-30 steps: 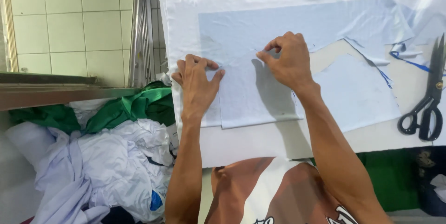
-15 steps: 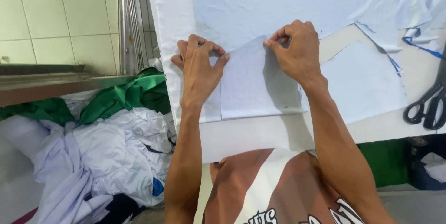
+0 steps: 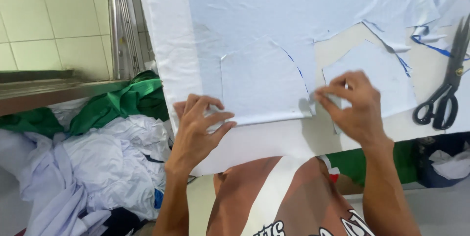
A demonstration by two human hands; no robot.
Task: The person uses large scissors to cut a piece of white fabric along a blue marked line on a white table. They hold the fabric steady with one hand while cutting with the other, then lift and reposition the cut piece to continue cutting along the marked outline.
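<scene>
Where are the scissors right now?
In the head view, the black-handled scissors lie at the table's far right edge, beyond the right hand, beside the blue fabric offcuts.
</scene>
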